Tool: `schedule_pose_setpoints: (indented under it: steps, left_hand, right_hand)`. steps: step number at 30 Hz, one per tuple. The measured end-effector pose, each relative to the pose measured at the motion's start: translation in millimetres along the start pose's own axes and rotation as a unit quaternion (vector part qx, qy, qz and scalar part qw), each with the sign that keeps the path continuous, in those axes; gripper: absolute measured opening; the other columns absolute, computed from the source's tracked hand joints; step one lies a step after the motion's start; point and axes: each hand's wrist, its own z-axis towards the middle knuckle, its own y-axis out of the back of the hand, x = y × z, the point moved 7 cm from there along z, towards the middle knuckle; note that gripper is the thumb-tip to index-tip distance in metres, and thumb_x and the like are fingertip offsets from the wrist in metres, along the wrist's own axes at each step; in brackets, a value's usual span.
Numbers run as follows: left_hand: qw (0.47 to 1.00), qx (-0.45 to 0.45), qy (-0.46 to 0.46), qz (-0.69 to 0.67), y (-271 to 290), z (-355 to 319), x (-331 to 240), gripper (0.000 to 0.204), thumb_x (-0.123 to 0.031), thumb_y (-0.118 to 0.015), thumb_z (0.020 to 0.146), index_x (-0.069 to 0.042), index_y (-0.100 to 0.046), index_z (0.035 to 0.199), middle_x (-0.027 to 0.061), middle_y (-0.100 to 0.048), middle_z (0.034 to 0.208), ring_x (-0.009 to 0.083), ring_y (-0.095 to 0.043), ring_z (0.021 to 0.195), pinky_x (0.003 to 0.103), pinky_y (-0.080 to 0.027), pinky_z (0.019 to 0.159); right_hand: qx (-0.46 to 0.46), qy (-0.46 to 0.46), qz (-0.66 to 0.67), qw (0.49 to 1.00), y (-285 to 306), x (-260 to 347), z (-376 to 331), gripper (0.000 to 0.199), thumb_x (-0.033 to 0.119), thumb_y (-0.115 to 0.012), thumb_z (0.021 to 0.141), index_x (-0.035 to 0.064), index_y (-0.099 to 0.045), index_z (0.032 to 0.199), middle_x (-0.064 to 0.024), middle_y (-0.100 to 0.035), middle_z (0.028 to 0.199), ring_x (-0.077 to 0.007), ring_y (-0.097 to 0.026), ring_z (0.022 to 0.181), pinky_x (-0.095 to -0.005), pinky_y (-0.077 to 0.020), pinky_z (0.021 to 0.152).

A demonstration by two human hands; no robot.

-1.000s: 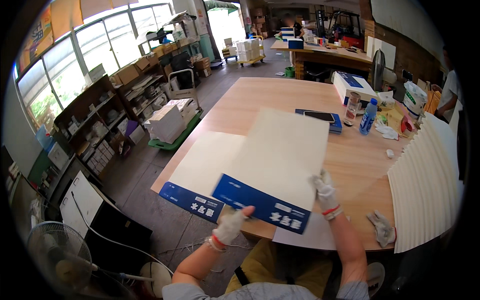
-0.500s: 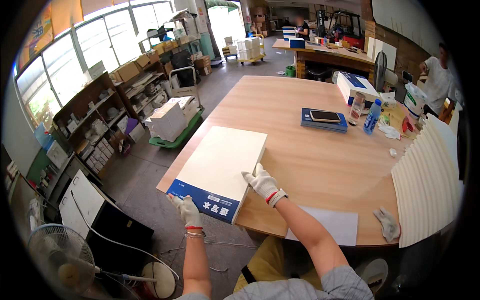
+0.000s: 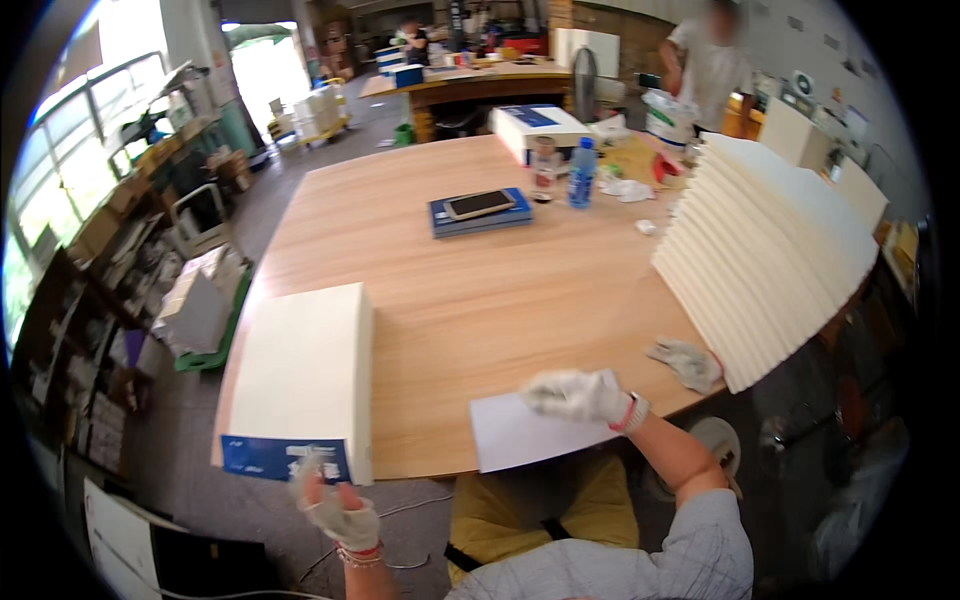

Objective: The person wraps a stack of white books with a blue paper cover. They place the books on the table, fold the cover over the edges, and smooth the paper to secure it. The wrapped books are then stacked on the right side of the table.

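A tall stack of cream paper pads [image 3: 300, 360] with a blue band along the near end lies at the table's left front corner. My left hand [image 3: 340, 515], in a white glove with bare fingertips, is at the band's near edge, fingers apart; whether they touch the stack I cannot tell. My right hand [image 3: 580, 397], gloved and blurred by motion, is over a white sheet [image 3: 500, 435] at the front edge. Its fingers are too smeared to read.
On the wooden table [image 3: 420, 270] are blue-covered books [image 3: 482, 222] topped by a phone [image 3: 480, 204], a blue bottle [image 3: 581, 175], a glass bottle [image 3: 543, 170], a loose glove [image 3: 686, 364] and a fanned pile of cream sheets [image 3: 750, 250]. Another person [image 3: 705, 70] stands behind.
My right hand has left the stack's side and moved right, over the white sheet. My left hand's fingers have spread at the blue band. The view has turned to the right.
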Motion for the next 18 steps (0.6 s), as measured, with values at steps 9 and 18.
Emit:
schedule_pose_setpoints:
  steps: [9, 18]
  left_hand:
    - [0.777, 0.594, 0.028, -0.208, -301.5, -2.4, -97.7, 0.043, -0.021, -0.057, 0.080, -0.004, -0.059, 0.119, 0.0146, -0.063, 0.115, 0.0359, -0.057, 0.111, 0.041, -0.045, 0.095]
    - [0.726, 0.647, 0.066, -0.224, -324.8, -5.8, -107.5, 0.044, -0.021, -0.058, 0.081, -0.005, -0.059, 0.122, 0.0163, -0.063, 0.118, 0.0329, -0.057, 0.114, 0.041, -0.046, 0.095]
  right_hand:
    - [0.014, 0.003, -0.257, 0.966, -80.2, 10.0, -119.5, 0.039, 0.033, -0.061, 0.089, 0.0012, -0.062, 0.111, -0.0162, -0.060, 0.103, -0.0344, -0.060, 0.089, -0.0413, -0.0516, 0.078]
    - [0.019, -0.080, -0.168, 0.982, -75.6, -20.2, -136.3, 0.043, 0.039, -0.055, 0.094, 0.0035, -0.062, 0.118, -0.0179, -0.063, 0.115, -0.0353, -0.061, 0.105, -0.0414, -0.0490, 0.092]
